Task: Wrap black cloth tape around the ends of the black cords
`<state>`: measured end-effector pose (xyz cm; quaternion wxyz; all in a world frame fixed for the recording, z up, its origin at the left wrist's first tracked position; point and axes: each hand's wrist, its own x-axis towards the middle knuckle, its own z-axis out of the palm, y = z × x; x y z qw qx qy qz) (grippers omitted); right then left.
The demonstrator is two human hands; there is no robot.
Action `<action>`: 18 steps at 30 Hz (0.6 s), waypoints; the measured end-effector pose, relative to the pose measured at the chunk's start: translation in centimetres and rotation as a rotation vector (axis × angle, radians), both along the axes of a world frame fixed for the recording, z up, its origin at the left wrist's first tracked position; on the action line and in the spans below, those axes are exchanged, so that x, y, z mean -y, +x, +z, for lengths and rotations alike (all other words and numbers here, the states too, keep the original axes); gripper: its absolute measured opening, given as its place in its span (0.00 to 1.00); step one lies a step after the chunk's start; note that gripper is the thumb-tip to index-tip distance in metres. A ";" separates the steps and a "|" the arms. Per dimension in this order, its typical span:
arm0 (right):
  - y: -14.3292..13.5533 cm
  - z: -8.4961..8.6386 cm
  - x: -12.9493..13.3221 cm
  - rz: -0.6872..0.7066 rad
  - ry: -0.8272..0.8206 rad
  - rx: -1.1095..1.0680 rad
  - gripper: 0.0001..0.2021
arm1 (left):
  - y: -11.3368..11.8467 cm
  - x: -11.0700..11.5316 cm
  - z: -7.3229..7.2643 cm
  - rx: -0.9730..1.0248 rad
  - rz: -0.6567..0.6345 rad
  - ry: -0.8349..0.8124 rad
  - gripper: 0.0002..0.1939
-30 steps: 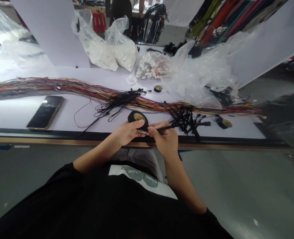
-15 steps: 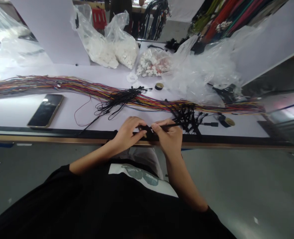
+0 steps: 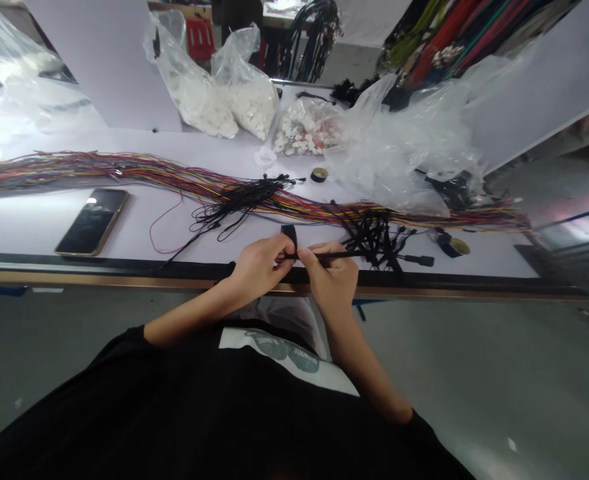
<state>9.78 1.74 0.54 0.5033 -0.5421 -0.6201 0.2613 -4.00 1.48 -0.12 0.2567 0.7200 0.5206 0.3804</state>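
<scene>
My right hand (image 3: 333, 275) is closed on a thin black cable (image 3: 342, 254), thumb and fingers pinching it near the table's front edge. The cable runs right toward a pile of black cables with connectors (image 3: 374, 233). Against it from the left, my left hand (image 3: 262, 267) has its fingertips pinched on the cable's left part. A roll of black tape (image 3: 289, 233) stands up just beyond these fingertips, its strip reaching down to the cable between the two hands. What lies inside the left fingers is partly hidden.
A long bundle of coloured wires (image 3: 174, 175) crosses the white table, with black leads (image 3: 244, 197) on it. A phone (image 3: 92, 222) lies left. Other tape rolls (image 3: 318, 175) and plastic bags of white parts (image 3: 254, 110) lie behind; an empty-looking clear bag (image 3: 399, 153) spreads right.
The tape roll has moved from low between my hands to upright beyond the cable. My left fingers have closed in to a pinch, and my right hand has shifted slightly left.
</scene>
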 end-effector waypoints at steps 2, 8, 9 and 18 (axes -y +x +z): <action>-0.2 -0.2 -0.1 -0.033 -0.027 -0.028 0.12 | 0.1 -0.1 -0.3 -0.137 0.022 0.105 0.04; -0.4 -0.7 -0.8 -0.028 -0.052 -0.055 0.14 | 0.2 -0.3 -0.7 -0.317 0.013 0.227 0.08; -0.4 -0.6 -0.9 -0.015 -0.061 -0.040 0.15 | 0.2 -0.4 -0.7 -0.317 0.015 0.211 0.08; -0.3 1.1 -1.8 0.069 -0.110 0.204 0.17 | -0.1 -0.6 -0.4 -0.141 -0.012 0.018 0.08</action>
